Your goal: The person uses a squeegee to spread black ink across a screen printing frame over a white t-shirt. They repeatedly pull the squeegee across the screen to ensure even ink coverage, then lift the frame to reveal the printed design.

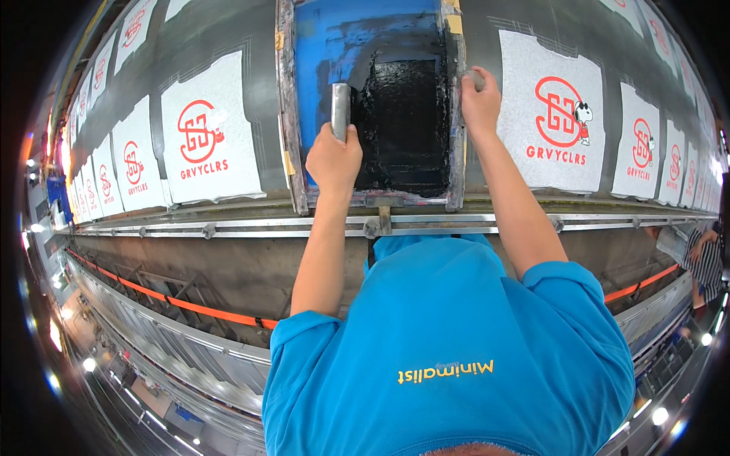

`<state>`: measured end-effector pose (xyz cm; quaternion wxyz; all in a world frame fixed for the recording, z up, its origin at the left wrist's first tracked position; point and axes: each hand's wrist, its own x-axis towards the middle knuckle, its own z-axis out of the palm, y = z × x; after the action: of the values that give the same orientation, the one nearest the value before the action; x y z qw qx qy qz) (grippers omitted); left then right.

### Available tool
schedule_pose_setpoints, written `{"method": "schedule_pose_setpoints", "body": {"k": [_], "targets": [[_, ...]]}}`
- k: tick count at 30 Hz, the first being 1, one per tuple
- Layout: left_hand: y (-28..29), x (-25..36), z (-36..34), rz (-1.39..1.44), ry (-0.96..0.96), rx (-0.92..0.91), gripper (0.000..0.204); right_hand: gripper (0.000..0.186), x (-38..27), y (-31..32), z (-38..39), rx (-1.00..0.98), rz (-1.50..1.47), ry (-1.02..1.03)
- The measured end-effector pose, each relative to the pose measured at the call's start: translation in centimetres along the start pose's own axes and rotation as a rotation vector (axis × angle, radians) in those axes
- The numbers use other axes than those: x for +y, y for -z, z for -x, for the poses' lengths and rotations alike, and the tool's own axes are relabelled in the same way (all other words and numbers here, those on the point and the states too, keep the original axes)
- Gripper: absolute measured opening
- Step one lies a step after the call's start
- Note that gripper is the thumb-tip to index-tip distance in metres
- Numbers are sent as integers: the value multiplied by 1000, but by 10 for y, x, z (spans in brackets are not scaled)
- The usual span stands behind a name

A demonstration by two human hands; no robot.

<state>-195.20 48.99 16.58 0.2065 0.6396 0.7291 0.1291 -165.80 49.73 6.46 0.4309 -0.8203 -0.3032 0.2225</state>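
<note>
My left hand [333, 158] is closed round a silver metal squeegee [341, 101] over the left half of a screen-printing frame [286, 137]. The screen's blue mesh [312, 53] carries a broad pool of glossy black ink [395, 121], mostly right of the squeegee. My right hand [480, 100] is at the frame's right rail, fingers curled on a short grey metal piece [471, 78]; whether that is a handle or a clamp I cannot tell. White fabric panels with red prints lie either side, and the right one [551, 175] also bears a black-and-white cartoon figure.
A long grey printing table [258, 91] holds rows of printed panels [133, 190]. A metal rail [289, 226] runs along its near edge, with an orange strip [198, 308] and metal racks below. At the far right another person in striped clothing [703, 262] is by the table.
</note>
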Motion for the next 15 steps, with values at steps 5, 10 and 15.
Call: {"method": "schedule_pose_setpoints", "body": {"k": [5, 10, 15], "targets": [[-25, 15, 24, -68, -220, -30, 32, 45, -31, 6, 14, -5, 132, -26], [-11, 30, 6, 18, -621, -251, 28, 46, -40, 11, 14, -49, 122, -85], [-5, 92, -97, -180, -899, -406, 26, 46, -41, 17, 15, -44, 97, -92]]}}
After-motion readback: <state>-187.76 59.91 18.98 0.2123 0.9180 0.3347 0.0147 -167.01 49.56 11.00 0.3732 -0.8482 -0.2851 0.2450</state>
